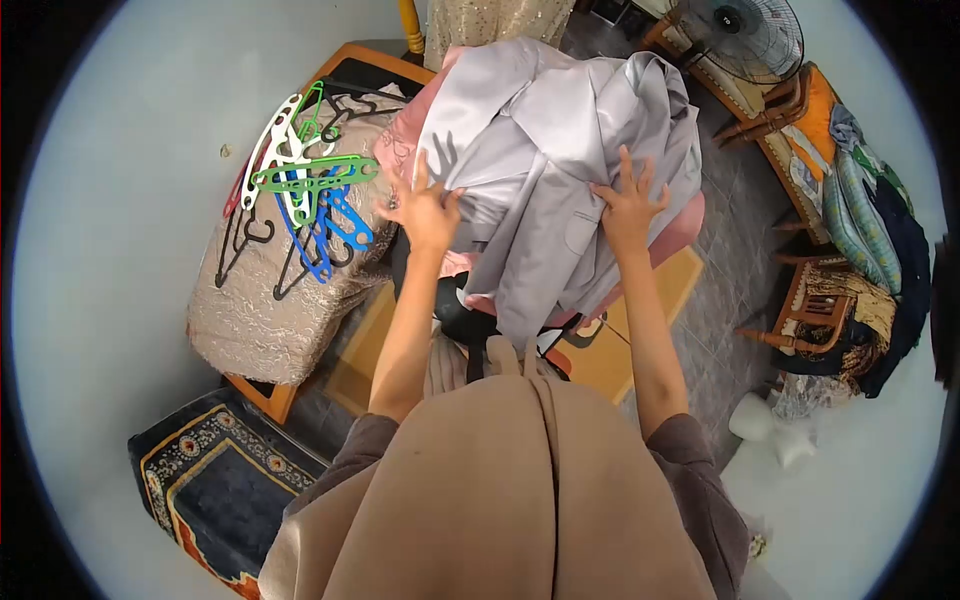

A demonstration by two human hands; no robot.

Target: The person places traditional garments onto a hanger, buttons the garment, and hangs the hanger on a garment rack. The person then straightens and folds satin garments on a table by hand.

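A light grey satin-like jacket (545, 220) lies spread and rumpled in front of me, over a pink cloth (681, 226). My left hand (428, 212) is at the jacket's left edge with its fingers apart and nothing in them. On the right side of the jacket, my right hand (630, 208) has its fingers spread and holds nothing. Whether the fingertips touch the fabric is hard to tell. Left of my left hand, green, white, blue and black hangers (315, 176) lie in a loose pile on a beige textured cloth (265, 320).
A standing fan (735, 35) is at the back right. Wooden chairs (815, 305) bearing clothes line the right side. A dark patterned rug (235, 480) lies at the lower left. Sequined fabric (490, 25) hangs at the back.
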